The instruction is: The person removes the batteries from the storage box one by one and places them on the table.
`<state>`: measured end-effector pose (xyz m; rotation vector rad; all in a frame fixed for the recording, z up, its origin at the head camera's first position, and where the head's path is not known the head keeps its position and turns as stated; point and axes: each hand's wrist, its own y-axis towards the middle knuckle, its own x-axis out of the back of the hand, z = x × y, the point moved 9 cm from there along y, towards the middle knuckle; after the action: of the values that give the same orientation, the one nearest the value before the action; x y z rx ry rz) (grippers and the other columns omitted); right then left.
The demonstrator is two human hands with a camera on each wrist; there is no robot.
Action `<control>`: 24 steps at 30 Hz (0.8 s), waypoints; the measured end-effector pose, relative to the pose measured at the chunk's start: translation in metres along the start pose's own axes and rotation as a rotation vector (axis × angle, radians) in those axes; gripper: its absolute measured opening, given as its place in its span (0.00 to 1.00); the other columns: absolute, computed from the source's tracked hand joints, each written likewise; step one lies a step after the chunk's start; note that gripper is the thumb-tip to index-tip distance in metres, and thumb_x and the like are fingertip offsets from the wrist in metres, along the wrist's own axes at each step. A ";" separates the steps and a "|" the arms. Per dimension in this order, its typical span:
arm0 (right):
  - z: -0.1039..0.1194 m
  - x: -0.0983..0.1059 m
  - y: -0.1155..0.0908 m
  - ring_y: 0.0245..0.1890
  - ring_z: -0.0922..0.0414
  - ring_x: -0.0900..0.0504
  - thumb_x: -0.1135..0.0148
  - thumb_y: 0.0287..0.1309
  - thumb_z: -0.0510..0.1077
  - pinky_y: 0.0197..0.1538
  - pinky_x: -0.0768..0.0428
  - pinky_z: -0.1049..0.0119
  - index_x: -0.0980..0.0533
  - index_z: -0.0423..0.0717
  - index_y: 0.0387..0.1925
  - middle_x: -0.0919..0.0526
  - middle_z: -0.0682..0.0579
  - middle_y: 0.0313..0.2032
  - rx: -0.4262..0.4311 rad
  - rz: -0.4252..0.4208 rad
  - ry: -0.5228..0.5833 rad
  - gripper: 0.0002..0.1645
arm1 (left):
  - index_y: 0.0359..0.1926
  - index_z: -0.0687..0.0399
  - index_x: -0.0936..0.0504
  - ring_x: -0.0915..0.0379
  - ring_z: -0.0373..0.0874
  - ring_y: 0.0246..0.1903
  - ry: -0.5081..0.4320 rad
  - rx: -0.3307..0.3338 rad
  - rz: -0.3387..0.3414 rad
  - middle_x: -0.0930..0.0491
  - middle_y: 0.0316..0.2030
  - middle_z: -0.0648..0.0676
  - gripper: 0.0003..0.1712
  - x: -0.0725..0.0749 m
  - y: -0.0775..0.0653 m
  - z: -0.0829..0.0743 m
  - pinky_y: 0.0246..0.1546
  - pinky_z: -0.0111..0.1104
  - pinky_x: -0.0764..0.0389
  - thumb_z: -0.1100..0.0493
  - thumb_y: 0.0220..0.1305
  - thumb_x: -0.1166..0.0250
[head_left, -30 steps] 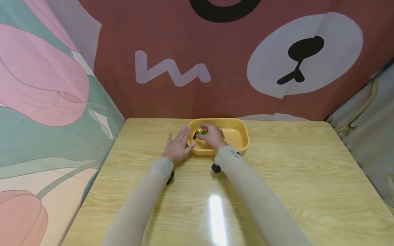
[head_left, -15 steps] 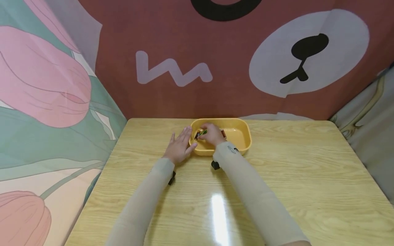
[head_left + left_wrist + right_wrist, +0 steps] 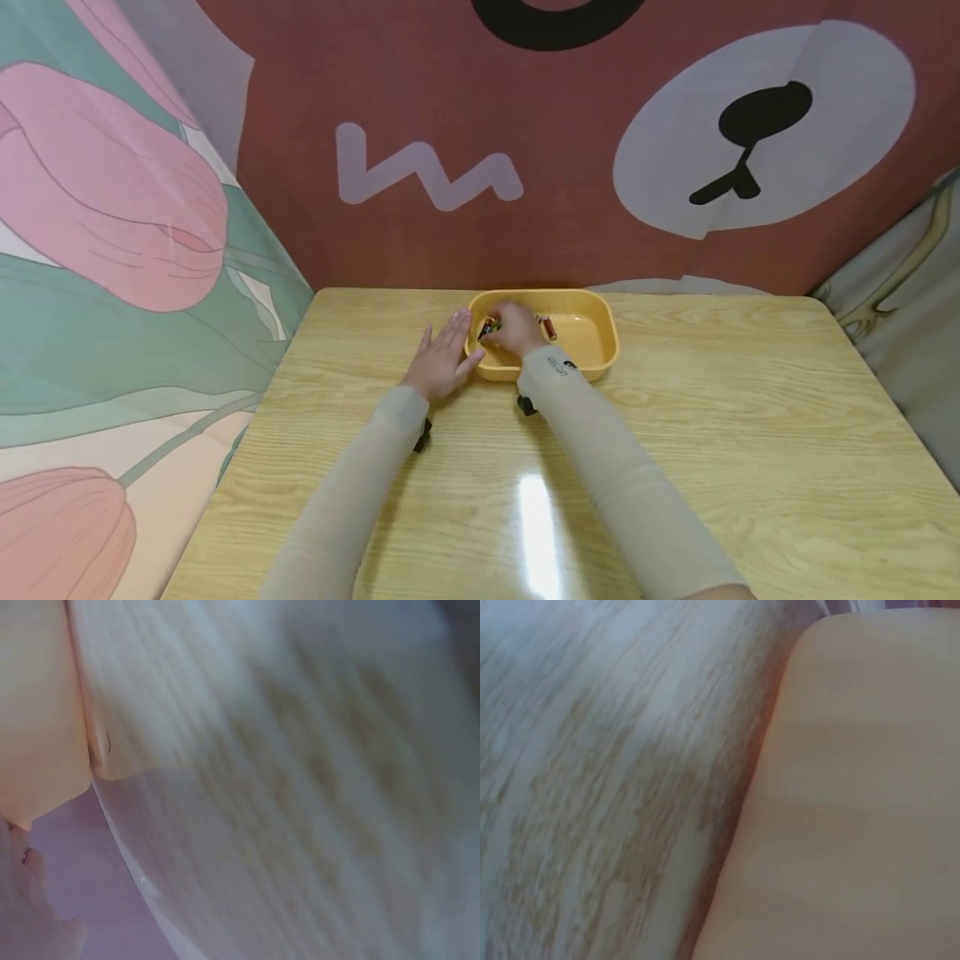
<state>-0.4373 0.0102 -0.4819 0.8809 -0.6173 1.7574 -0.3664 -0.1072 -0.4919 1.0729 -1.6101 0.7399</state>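
A yellow plastic basin (image 3: 588,340) stands at the table's back edge. My left hand (image 3: 441,358) lies with straight fingers against its left rim, thumb near the front corner. Inside the basin, my right hand (image 3: 521,328) pinches a small green battery, now mostly covered by the fingers. Right beside those fingertips, at the basin's left end, lies a dark battery (image 3: 484,331). Red-brown batteries (image 3: 551,328) lie behind the right hand, near the basin's middle. Both wrist views show mainly the basin's outer wall (image 3: 847,787) and blurred table surface.
The wood-grain table (image 3: 712,433) reaches toward me and to both sides of the basin. Directly behind it hangs a red-brown cloth (image 3: 420,250) with a bear print. A floral curtain (image 3: 112,250) borders the left side.
The right fingers have closed in toward the dark battery, and the green one shows less. More of the red-brown batteries is visible. The left hand keeps its place; the head view has shifted slightly.
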 end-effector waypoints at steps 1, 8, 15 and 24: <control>0.000 0.000 0.000 0.54 0.46 0.19 0.22 0.54 0.42 0.61 0.23 0.54 0.20 0.35 0.57 0.16 0.42 0.53 0.000 0.003 0.001 0.31 | 0.82 0.53 0.62 0.68 0.44 0.79 -0.002 -0.003 -0.004 0.63 0.81 0.50 0.50 0.000 0.000 0.000 0.76 0.57 0.63 0.26 0.75 0.72; 0.006 -0.003 0.000 0.44 0.50 0.18 0.22 0.54 0.43 0.52 0.20 0.55 0.16 0.40 0.48 0.13 0.47 0.41 0.026 0.017 -0.052 0.21 | 0.82 0.53 0.63 0.69 0.43 0.79 -0.006 0.001 0.006 0.64 0.81 0.50 0.46 0.001 -0.001 -0.001 0.76 0.57 0.63 0.32 0.78 0.64; 0.006 -0.004 0.003 0.43 0.50 0.18 0.23 0.54 0.42 0.51 0.20 0.55 0.16 0.39 0.45 0.13 0.46 0.41 0.049 0.008 -0.066 0.18 | 0.82 0.54 0.61 0.67 0.44 0.79 -0.006 -0.004 -0.013 0.63 0.81 0.50 0.45 0.004 0.001 -0.003 0.75 0.58 0.63 0.33 0.79 0.62; 0.003 -0.010 0.004 0.41 0.51 0.20 0.24 0.55 0.45 0.49 0.20 0.56 0.17 0.38 0.46 0.15 0.47 0.39 0.025 0.020 -0.061 0.20 | 0.82 0.53 0.59 0.65 0.45 0.79 0.012 0.013 -0.028 0.58 0.81 0.52 0.45 0.005 -0.002 -0.003 0.74 0.62 0.60 0.33 0.79 0.60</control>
<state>-0.4379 0.0012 -0.4878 0.9519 -0.6474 1.7653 -0.3637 -0.1074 -0.4866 1.0961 -1.5795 0.7380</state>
